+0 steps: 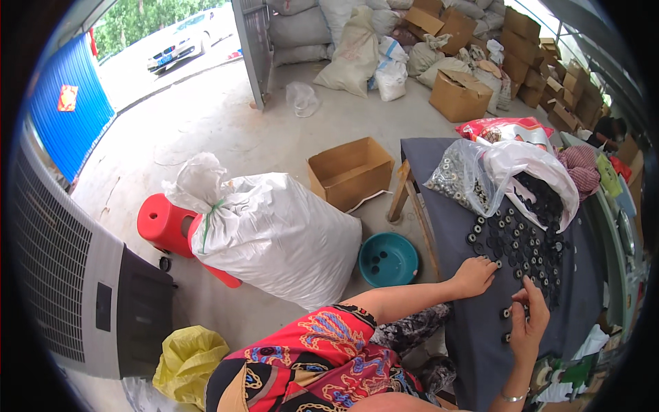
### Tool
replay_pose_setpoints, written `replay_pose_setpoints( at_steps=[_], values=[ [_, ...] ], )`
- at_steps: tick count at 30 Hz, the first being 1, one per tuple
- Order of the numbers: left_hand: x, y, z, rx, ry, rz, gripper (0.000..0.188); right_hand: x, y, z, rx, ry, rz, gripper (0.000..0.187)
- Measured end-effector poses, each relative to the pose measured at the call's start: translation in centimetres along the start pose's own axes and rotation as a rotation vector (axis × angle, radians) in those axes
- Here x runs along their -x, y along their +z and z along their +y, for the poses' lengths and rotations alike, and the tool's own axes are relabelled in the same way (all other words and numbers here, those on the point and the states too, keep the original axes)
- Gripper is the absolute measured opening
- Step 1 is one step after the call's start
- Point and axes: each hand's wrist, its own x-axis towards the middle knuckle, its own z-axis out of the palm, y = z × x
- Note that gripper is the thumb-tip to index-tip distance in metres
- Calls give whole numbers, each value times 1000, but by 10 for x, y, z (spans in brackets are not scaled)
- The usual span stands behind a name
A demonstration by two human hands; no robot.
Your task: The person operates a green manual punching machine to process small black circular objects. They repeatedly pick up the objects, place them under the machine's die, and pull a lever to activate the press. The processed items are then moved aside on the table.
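On the dark grey cloth of the table (473, 329) lie many small black wheels (525, 250), several with pale metal centres. My left hand (473, 277) reaches in from the left, fingers bent and closed around a small wheel (498, 264) at the fingertips. Lower right is my right hand (530, 319), its thumb and fingers apart, next to a few wheels (506, 313) at the table's near side. Beyond the hands, a clear plastic bag (456, 175) holds metal-centred pieces. An open white bag (559, 182) beside it spills black pieces onto the cloth.
A teal basin (388, 259) with a few black pieces stands left of the table. Behind it is an open cardboard box (351, 172). A stuffed white sack (274, 233) leans by a red stool (161, 223). A large grey grilled machine (62, 275) stands far left.
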Motion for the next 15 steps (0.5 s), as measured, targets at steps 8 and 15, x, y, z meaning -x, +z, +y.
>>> replay_pose_setpoints(
  at_steps=[8,15],
  values=[
    [-1,0,-2,-29,-2,4,19,84,-37,71,20,378,252,39],
    [-2,5,2,-76,6,3,17,177,-68,159,83,596,424,21]
  ],
)
